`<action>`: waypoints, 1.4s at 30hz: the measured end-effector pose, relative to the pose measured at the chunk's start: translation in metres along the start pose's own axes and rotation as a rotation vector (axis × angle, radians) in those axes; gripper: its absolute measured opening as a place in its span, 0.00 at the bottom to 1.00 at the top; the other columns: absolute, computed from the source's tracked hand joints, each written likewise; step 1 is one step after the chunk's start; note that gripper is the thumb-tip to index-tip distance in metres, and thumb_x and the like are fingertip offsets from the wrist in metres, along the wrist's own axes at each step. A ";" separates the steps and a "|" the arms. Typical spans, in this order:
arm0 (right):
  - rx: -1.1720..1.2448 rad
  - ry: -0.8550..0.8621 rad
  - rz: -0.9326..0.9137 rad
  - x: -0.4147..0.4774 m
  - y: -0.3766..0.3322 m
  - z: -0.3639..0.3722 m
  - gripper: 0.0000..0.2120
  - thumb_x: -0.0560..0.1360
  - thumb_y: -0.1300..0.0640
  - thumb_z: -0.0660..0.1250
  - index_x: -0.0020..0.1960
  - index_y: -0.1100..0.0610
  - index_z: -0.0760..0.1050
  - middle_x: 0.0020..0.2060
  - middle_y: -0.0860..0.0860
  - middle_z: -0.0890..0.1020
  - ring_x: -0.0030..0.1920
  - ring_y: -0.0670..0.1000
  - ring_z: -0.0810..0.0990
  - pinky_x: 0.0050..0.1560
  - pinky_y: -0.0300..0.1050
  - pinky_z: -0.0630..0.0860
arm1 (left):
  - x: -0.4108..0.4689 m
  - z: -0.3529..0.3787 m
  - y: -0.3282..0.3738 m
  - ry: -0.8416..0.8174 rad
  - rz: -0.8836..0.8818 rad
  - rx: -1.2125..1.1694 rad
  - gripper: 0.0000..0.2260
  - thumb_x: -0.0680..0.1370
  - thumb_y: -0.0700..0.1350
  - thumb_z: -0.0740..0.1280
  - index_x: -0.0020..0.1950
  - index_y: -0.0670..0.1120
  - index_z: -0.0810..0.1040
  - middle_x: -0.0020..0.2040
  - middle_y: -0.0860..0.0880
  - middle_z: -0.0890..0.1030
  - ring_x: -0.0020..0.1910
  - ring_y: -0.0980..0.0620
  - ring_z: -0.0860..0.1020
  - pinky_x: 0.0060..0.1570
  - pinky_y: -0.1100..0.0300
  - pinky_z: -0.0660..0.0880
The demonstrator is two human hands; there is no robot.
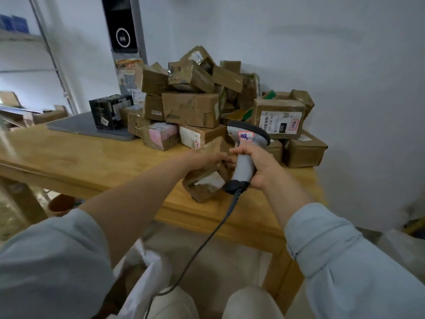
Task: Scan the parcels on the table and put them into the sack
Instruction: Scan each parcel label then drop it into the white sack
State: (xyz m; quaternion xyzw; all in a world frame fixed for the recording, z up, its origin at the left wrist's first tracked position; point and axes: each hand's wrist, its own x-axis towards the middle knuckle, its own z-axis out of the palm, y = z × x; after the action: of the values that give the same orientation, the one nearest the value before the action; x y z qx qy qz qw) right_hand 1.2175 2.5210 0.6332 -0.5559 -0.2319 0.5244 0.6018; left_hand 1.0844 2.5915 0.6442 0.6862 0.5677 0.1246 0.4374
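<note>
A heap of brown cardboard parcels is stacked against the wall on the wooden table. My left hand grips one small brown parcel with a white label, tilted near the table's front edge. My right hand holds the grey barcode scanner by its handle, right beside that parcel, its head pointing away toward the heap. The scanner's dark cable hangs down toward my lap. The white sack lies open below the table edge, between my knees and my left sleeve.
A black box stands on a grey flat pad at the table's back left. A tall dark device rises behind it. A labelled parcel sits at the right of the heap. Shelving stands at the far left.
</note>
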 end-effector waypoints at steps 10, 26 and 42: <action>-0.005 -0.148 0.040 0.029 0.022 0.056 0.02 0.76 0.61 0.64 0.46 0.60 0.74 0.45 0.60 0.80 0.50 0.60 0.79 0.50 0.57 0.77 | 0.010 -0.079 -0.087 -0.126 -0.166 -0.577 0.22 0.75 0.56 0.65 0.63 0.44 0.70 0.59 0.36 0.75 0.54 0.38 0.76 0.49 0.47 0.74; -0.010 -0.250 0.034 0.035 0.057 0.112 0.09 0.73 0.63 0.68 0.53 0.64 0.76 0.45 0.60 0.85 0.41 0.54 0.84 0.40 0.48 0.80 | 0.001 -0.138 -0.080 0.297 -0.059 0.163 0.22 0.69 0.51 0.75 0.56 0.41 0.73 0.49 0.43 0.78 0.43 0.49 0.76 0.36 0.57 0.75; -0.037 -0.397 0.050 -0.005 0.068 0.183 0.10 0.74 0.64 0.67 0.35 0.59 0.71 0.26 0.53 0.73 0.19 0.47 0.69 0.22 0.36 0.67 | -0.043 -0.188 -0.182 0.487 -0.156 -0.371 0.12 0.71 0.42 0.74 0.51 0.42 0.77 0.50 0.43 0.81 0.49 0.46 0.79 0.53 0.50 0.77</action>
State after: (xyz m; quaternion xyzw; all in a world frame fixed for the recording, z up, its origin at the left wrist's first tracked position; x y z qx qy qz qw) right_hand 1.0328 2.5827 0.6231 -0.4584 -0.3416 0.6342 0.5206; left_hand 0.8226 2.6344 0.6335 0.4992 0.6742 0.3526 0.4146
